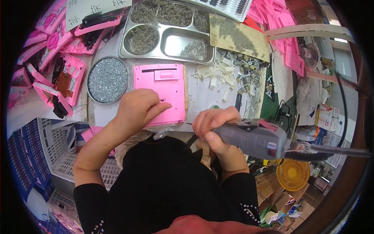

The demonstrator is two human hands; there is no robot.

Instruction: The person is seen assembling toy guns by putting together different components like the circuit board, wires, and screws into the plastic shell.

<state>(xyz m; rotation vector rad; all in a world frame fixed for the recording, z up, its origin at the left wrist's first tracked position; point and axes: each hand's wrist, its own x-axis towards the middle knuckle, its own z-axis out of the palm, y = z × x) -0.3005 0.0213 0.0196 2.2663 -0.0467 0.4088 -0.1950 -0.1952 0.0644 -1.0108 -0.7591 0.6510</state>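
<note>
A pink plastic housing (171, 91) with a slot and small holes lies flat in front of me on a padded block wrapped in clear film. My left hand (136, 107) rests over its left side, fingers curled under and thumb stretched toward the middle; whatever the fingers hold is hidden. My right hand (214, 124) grips a grey electric screwdriver (251, 138), held sideways with its cord running off to the right. The thin bit points left at the housing's lower right corner; I cannot tell whether it touches. A round dish of small silvery screws (108, 80) stands beside my left hand.
Behind the housing is a metal compartment tray (163, 58) of springs. White plastic pieces (216, 74) and small metal parts (249, 72) lie to its right, below a board with rows of pins (237, 37). Pink casings (64, 78) pile up at left; a yellow basket (293, 174) sits lower right.
</note>
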